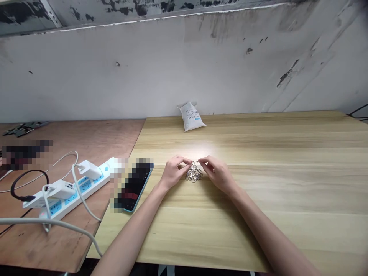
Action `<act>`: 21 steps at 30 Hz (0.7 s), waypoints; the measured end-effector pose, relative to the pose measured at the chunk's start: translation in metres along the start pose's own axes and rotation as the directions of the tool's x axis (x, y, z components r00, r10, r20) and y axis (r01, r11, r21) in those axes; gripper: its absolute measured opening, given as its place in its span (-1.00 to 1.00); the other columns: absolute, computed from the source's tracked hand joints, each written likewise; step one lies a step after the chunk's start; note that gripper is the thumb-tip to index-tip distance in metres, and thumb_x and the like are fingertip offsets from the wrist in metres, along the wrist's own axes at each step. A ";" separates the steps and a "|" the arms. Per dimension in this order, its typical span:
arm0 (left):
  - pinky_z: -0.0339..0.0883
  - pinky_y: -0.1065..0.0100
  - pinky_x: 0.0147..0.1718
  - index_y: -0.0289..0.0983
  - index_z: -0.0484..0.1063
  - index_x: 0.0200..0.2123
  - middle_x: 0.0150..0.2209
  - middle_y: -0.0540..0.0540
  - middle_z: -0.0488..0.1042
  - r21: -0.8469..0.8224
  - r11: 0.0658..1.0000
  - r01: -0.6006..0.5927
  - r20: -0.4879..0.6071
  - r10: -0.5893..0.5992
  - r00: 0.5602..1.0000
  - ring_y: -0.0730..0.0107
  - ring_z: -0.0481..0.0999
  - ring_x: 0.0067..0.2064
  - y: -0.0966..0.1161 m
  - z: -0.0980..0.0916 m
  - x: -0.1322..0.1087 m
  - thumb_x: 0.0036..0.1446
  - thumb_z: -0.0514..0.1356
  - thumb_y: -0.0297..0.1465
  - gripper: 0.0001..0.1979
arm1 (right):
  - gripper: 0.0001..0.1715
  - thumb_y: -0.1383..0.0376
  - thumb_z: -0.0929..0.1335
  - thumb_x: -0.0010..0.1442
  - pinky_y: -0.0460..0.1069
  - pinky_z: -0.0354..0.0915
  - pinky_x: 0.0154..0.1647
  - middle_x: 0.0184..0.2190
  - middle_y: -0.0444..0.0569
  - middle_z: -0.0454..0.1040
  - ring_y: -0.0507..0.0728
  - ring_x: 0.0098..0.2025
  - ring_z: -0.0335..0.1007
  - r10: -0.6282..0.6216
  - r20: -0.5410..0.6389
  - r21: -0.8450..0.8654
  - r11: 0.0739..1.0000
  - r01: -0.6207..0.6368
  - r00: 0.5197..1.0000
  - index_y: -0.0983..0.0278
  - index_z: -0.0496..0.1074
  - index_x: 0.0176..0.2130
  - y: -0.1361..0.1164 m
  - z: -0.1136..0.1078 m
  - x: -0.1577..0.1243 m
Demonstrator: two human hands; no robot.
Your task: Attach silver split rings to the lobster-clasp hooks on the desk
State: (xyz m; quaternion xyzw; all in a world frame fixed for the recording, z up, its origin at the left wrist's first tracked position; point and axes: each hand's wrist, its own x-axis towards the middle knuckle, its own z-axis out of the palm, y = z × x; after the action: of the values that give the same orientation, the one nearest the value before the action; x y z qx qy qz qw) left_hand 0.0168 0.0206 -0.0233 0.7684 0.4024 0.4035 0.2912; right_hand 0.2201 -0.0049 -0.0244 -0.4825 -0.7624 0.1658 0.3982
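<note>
A small heap of silvery metal rings and clasps [194, 174] lies on the light wooden table between my two hands. My left hand [175, 171] comes in from the left, thumb and forefinger pinched at the heap's upper edge. Opposite it, my right hand [216, 172] pinches in the same way. A thin metal ring [194, 162] spans the small gap between the fingertips, and both hands appear to grip it. Its finer shape is too small to make out.
Left of my forearm lies a phone [135, 186], partly pixelated. A white power strip [83, 188] with plugged-in chargers and loose cables rests on the reddish-brown table [112, 134]. A white labelled packet [192, 117] stands near the wall.
</note>
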 end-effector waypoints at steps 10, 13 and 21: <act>0.26 0.10 0.06 -0.19 0.49 -0.32 0.01 -0.10 0.48 0.367 0.906 -0.210 0.011 0.221 0.975 0.17 0.35 0.11 0.004 -0.003 0.001 0.18 0.22 -0.43 -0.95 | -0.73 0.18 0.28 0.27 -0.02 0.30 -0.42 -0.31 0.00 0.52 0.05 -0.48 0.33 0.136 -0.062 0.086 0.988 -0.131 0.989 0.22 0.54 -0.24 -0.002 0.005 0.002; 0.20 0.05 0.10 -0.18 0.49 -0.31 0.10 -0.09 0.41 0.469 0.851 -0.238 0.029 0.254 0.967 0.11 0.23 0.23 0.006 -0.002 0.001 0.19 0.21 -0.45 -0.93 | -0.74 0.19 0.29 0.27 -0.02 0.31 -0.39 -0.27 0.02 0.47 0.08 -0.38 0.38 0.135 -0.081 0.099 0.987 -0.127 0.988 0.22 0.55 -0.25 -0.004 0.005 0.002; 0.09 -0.04 0.21 -0.19 0.50 -0.33 0.16 -0.11 0.37 0.566 0.781 -0.264 0.047 0.289 0.956 0.09 0.16 0.29 0.010 -0.004 0.001 0.22 0.18 -0.43 -0.90 | -0.83 0.24 0.34 0.22 0.22 0.22 0.06 -0.14 0.04 0.44 0.22 -0.02 0.37 0.080 -0.128 0.046 0.996 -0.074 0.989 0.18 0.54 -0.32 -0.002 0.007 0.001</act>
State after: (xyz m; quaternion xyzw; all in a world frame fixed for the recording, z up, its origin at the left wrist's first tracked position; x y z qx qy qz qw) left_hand 0.0176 0.0167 -0.0138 0.8617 0.3930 0.3202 -0.0210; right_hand 0.2131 -0.0037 -0.0274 -0.5132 -0.7120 0.1648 0.4501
